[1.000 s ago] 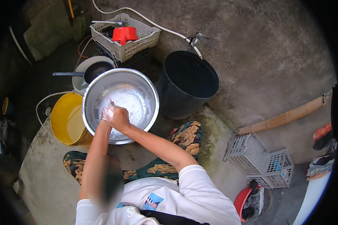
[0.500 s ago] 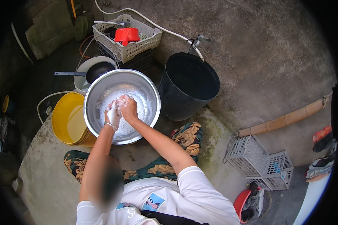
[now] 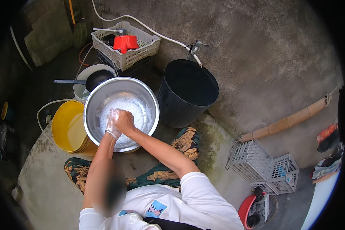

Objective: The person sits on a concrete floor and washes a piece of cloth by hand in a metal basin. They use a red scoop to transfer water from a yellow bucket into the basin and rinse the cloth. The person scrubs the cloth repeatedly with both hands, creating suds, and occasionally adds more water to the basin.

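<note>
Over a wide metal basin (image 3: 151, 97) my two hands are pressed together. My left hand (image 3: 112, 123) is wet with white suds, with a bracelet (image 3: 112, 134) at its wrist. Closed against it from the right is my right hand (image 3: 125, 121), its knuckles upward. The curled fingers hide whatever may lie between the palms. Below them, foamy whitish water (image 3: 141, 115) covers the basin's bottom.
A yellow bucket (image 3: 59, 124) and a pale bucket (image 3: 78, 90) with a dark pan (image 3: 97, 79) stand left. Right is a tall black water bin (image 3: 176, 111) under a tap (image 3: 198, 46). Behind sits a crate (image 3: 142, 50) with a red dipper (image 3: 125, 43). Grey baskets (image 3: 253, 161) stand far right.
My hands have drawn nearer to me within the basin, and my right hand now covers more of the left. The whole view has shifted slightly.
</note>
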Demonstrator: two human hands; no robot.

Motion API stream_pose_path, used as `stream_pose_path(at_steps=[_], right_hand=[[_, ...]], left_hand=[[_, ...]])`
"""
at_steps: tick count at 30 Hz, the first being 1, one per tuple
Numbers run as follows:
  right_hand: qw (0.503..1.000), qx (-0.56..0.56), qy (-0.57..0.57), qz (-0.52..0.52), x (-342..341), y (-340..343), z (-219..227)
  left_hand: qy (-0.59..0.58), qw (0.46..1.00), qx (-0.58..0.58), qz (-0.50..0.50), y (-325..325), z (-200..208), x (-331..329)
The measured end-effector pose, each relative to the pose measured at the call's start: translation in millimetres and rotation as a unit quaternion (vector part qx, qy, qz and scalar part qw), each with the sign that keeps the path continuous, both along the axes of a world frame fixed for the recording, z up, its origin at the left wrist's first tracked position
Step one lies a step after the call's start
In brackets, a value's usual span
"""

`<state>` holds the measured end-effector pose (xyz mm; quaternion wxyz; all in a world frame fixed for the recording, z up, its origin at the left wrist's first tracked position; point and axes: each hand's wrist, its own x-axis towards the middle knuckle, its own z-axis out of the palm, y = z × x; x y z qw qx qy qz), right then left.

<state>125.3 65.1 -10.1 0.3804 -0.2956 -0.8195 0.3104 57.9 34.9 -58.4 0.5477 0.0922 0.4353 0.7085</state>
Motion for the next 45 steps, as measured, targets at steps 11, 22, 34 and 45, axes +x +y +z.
stream_pose_path(at_steps=[11,22,34,45], right_hand=[[0.996,-0.042,0.071,0.045,3,-1,7],[0.996,0.009,0.081,0.027,-2,-6,10],[0.982,-0.149,0.002,-0.119,-1,62,-29],[0.996,-0.062,-0.043,-0.05,6,24,5]], left_hand=[[-0.067,0.985,0.159,0.015,4,-24,-21],[-0.089,0.99,0.062,-0.086,-7,13,-22],[-0.008,0.997,-0.013,-0.08,-7,50,14],[0.044,0.996,0.072,-0.038,4,-30,-3]])
